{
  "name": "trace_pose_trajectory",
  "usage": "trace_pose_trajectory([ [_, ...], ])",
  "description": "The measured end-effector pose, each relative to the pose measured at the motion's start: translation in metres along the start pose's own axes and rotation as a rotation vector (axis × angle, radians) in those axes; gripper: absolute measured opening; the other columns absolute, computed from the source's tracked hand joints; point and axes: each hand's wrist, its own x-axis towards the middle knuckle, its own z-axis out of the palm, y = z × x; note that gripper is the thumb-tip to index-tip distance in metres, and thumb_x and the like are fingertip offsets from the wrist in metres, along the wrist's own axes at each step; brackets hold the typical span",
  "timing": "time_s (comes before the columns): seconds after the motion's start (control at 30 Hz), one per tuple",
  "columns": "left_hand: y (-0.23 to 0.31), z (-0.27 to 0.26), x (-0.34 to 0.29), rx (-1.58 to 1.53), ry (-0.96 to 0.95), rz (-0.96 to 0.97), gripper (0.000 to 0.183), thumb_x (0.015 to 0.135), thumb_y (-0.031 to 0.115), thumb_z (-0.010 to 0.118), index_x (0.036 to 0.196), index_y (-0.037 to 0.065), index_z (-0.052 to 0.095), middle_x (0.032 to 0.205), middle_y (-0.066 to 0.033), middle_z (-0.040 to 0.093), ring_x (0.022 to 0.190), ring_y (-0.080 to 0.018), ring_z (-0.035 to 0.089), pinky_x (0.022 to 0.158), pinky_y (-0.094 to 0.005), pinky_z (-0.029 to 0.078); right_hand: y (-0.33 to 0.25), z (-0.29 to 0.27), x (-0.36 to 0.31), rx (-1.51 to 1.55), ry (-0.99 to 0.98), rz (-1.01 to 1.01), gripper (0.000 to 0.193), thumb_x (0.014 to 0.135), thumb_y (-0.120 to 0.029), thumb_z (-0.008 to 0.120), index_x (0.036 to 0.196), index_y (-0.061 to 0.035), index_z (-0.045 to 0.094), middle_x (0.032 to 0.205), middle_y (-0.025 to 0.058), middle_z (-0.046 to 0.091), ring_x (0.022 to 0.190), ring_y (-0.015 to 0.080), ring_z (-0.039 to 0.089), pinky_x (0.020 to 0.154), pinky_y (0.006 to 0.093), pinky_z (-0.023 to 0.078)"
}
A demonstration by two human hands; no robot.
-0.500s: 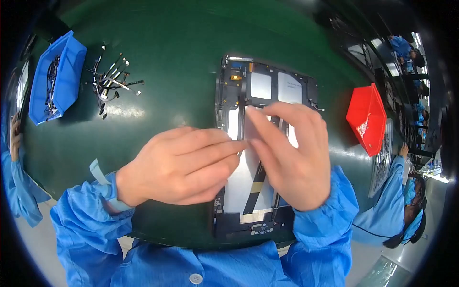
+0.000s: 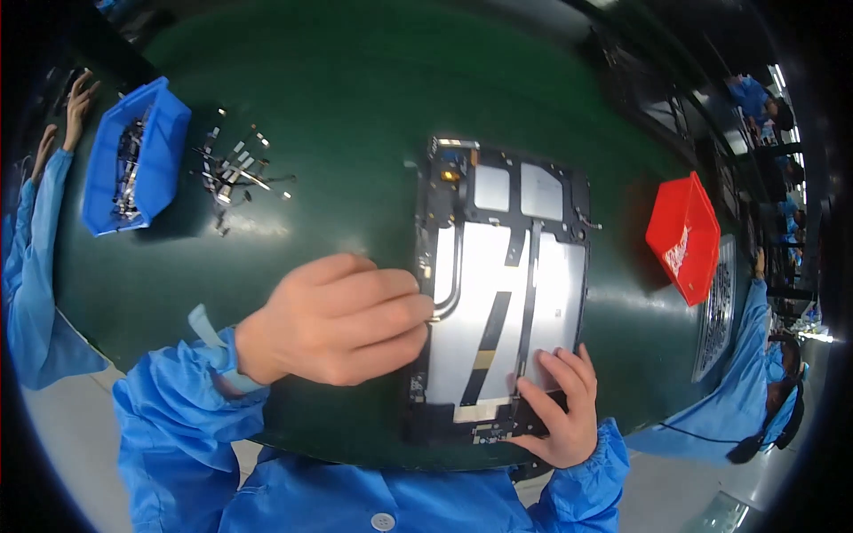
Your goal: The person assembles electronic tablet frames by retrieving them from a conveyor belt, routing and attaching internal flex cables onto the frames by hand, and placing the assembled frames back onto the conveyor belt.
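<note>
An opened tablet (image 2: pixel 555 284) lies face down on the table, showing silver panels, a black frame and dark strips. My left hand (image 2: pixel 342 324) is at its left edge, fingers curled together. From between those fingertips a thin black cable (image 2: pixel 458 275) bends up onto the tablet, pinched at its lower end; the fingertips themselves are partly hidden. My right hand (image 2: pixel 569 409) rests on the tablet's lower right corner, fingers apart and holding nothing. A small circuit board (image 2: pixel 490 433) shows beside its thumb.
At the left stands a blue bin (image 2: pixel 164 164) of small cables, with a loose pile of cables (image 2: pixel 238 173) next to it. A red bin (image 2: pixel 684 235) sits at the right, by a clear tray (image 2: pixel 713 311). Co-workers' blue sleeves (image 2: pixel 40 258) appear at both sides.
My right hand has moved down from the tablet's middle to its lower right corner. The black cable now curves toward my left hand. The view has shifted slightly.
</note>
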Motion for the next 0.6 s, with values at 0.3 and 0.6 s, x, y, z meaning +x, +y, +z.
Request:
trace_pose_trajectory([
  [0.3, -0.049, -0.041, 0.002, 0.262, 0.026, -0.438, 0.018, 0.067, 0.003, 0.064, 0.085, 0.006, 0.064, 0.089, -0.0042, 0.063, 0.083, -0.0241, 0.060, 0.069, -0.0341, 0.049, 0.033, 0.007, 0.088, 0.138, 0.276, -0.108, 0.075, 0.056, -0.012, 0.083, 0.125, -0.0054, 0.053, 0.134, 0.0162, 0.047, 0.128, 0.0400, 0.041, 0.104, 0.0474, 0.038],
  [0.6, -0.065, -0.079, -0.042, 0.296, -0.202, -0.498, 0.012, 0.072, 0.005, 0.065, 0.084, 0.006, 0.065, 0.088, -0.0036, 0.063, 0.084, -0.0226, 0.059, 0.070, -0.0332, 0.047, 0.072, -0.019, 0.293, 0.012, 0.508, -0.130, 0.065, 0.079, -0.021, 0.072, 0.136, -0.0082, 0.042, 0.129, 0.0167, 0.051, 0.124, 0.0352, 0.045, 0.102, 0.0418, 0.039],
])
